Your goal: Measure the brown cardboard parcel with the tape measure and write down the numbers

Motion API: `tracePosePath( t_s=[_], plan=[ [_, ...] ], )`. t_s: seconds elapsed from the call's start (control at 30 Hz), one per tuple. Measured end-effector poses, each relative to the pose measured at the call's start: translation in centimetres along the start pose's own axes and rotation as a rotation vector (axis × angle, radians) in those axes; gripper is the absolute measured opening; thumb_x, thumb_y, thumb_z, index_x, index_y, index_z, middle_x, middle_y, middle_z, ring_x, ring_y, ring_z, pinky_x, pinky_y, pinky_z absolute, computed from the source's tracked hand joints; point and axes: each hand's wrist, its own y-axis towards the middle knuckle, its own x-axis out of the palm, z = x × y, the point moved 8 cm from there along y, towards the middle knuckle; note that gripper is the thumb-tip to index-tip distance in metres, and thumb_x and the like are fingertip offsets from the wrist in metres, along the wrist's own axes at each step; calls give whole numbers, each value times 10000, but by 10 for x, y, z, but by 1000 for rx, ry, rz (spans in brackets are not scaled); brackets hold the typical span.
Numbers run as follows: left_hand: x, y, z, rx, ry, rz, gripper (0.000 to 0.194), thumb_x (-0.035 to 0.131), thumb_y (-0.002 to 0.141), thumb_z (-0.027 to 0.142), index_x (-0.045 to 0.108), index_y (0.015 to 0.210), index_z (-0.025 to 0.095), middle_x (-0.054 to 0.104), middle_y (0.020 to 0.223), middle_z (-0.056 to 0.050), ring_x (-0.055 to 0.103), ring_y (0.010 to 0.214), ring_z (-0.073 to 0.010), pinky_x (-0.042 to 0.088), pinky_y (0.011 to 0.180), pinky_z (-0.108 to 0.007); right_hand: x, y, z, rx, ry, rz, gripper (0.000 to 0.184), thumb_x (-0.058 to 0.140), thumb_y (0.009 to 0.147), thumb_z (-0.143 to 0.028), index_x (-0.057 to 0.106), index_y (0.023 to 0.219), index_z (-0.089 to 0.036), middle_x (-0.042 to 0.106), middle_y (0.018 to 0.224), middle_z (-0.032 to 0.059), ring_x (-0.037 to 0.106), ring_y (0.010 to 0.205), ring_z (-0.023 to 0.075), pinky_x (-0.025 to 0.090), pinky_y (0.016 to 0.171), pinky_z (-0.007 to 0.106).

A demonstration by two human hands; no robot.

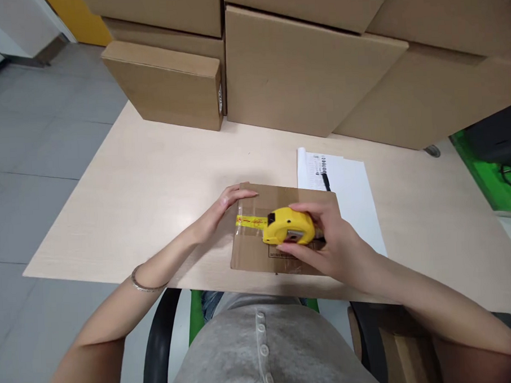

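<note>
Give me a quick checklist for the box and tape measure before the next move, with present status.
1. Tape measure gripped: ok, held between the right hand's thumb and fingers.
2. Left hand on the box: ok, at its far left corner.
3. Yellow strip out to the box's left edge: ok, its end shows there.
4. Strip reading legible: cannot tell, markings too small.
5. Box's visible front edge on the table: ok.
6. Pen laid out: ok, on the paper beyond the box.
</note>
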Motion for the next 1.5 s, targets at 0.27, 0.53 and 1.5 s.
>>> tracePosePath(
  t_s=[0.27, 0.53, 1.5],
  plan=[
    [-2, 1, -2, -15, -39, 52, 707, 197, 1057, 722, 636, 1415, 299, 562, 1537, -90, 422, 1518, -321, 250, 1319, -554, 37, 56, -37, -346, -27, -102, 311, 615, 1030, -220, 505, 1312, -289, 701, 1264, 93, 706, 1174, 270, 614, 988, 477],
    [-1, 2, 17, 68, 173, -29, 500, 492, 1051, 590, 603, 1469, 339, 580, 1445, -103, 460, 1437, -325, 315, 1280, -562, 13, 33, -16, -232, -83, -69, 269, 677, 1010, -279, 548, 1246, -282, 737, 1206, 80, 752, 1047, 248, 645, 840, 399],
    [-14, 1, 8, 134, 255, -39, 488, 541, 1034, 556, 600, 1485, 380, 609, 1374, -104, 441, 1412, -338, 450, 1171, -514, -102, -89, 96, 291, -179, 147, 516, 813, 887, -441, 580, 1324, -295, 731, 1241, 93, 757, 1064, 301, 648, 894, 488]
  ],
)
